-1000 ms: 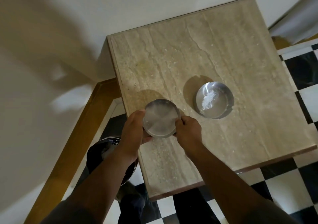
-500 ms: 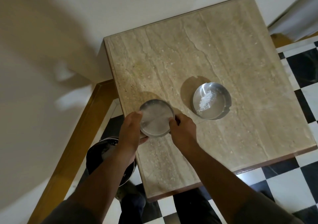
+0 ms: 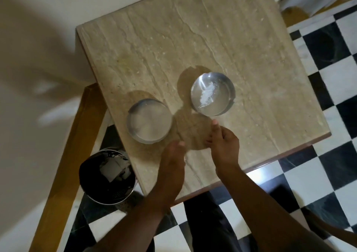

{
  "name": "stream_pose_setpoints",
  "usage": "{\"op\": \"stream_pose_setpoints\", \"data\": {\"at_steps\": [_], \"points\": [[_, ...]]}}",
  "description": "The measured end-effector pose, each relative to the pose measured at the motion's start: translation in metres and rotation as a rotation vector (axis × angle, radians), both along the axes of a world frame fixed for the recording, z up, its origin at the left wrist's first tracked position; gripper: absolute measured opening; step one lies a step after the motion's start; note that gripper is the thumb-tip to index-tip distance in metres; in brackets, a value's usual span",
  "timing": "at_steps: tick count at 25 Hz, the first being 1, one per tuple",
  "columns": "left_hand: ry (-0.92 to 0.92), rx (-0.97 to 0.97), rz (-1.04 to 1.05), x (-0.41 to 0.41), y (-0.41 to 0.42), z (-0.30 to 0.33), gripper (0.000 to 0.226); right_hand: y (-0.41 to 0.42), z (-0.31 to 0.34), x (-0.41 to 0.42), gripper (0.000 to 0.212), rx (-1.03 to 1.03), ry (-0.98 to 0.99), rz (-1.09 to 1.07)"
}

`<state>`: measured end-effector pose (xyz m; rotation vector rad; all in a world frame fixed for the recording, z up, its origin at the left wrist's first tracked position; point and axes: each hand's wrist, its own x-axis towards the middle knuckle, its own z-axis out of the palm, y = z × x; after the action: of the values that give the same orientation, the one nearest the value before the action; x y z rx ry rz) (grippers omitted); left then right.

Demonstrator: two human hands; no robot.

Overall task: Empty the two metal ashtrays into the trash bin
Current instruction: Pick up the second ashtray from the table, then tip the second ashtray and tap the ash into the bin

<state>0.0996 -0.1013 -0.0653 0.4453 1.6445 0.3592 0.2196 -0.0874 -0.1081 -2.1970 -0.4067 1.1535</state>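
The stone worktop [image 3: 193, 44] carries both metal ashtrays, and everything else is placed from it. The near ashtray [image 3: 149, 123] sits upright by the worktop's left edge, its bowl looking bare and shiny. The second ashtray [image 3: 212, 94] stands further toward the middle of the worktop, well apart from the first, with a streak of pale ash [image 3: 207, 94] lying in its bowl.

Both hands hover over the worktop's near part with nothing in them. The left hand [image 3: 172, 161] is blurred, its fingers pointing toward the near ashtray and just short of its rim; its grip looks loose and spread, pinching nothing. The right hand [image 3: 224, 146] has its grip partly spread too, one raised fingertip just below the second ashtray's rim without clearly touching it, the other fingers curled loosely.

The trash bin [image 3: 107, 176] stands on the checkered floor [image 3: 328, 166] off the worktop's near left corner, below the near ashtray, round and dark inside with crumpled white paper [image 3: 114, 167] in it. A wooden skirting board [image 3: 71, 155] runs along the wall to the left of the worktop and the bin
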Motion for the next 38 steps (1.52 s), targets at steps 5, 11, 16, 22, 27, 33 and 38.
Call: {"op": "stream_pose_setpoints", "data": {"at_steps": [5, 11, 16, 22, 27, 33, 38], "points": [[0.046, 0.074, -0.038, 0.038, 0.056, 0.005, 0.071, 0.021, -0.002, 0.031, 0.052, 0.023, -0.001, -0.074], [0.088, 0.121, 0.000, 0.057, 0.103, -0.012, 0.078, 0.054, -0.013, 0.055, 0.036, -0.003, -0.047, 0.009], [0.086, 0.155, -0.113, 0.059, 0.115, -0.016, 0.062, 0.066, -0.012, 0.063, 0.028, -0.071, -0.030, 0.070], [-0.001, 0.092, 0.017, 0.022, 0.106, 0.021, 0.044, 0.053, 0.022, 0.039, 0.034, -0.057, 0.123, 0.066], [0.053, 0.133, 0.118, -0.068, 0.087, 0.044, 0.035, 0.046, 0.053, -0.037, 0.036, -0.037, 0.206, 0.218], [0.064, 0.150, 0.229, -0.188, 0.038, 0.049, 0.036, 0.033, 0.054, -0.147, 0.036, -0.048, 0.293, 0.476], [0.070, 0.041, 0.454, -0.268, -0.011, 0.035, 0.035, 0.002, 0.034, -0.230, 0.037, -0.150, 0.428, 0.636]]}}
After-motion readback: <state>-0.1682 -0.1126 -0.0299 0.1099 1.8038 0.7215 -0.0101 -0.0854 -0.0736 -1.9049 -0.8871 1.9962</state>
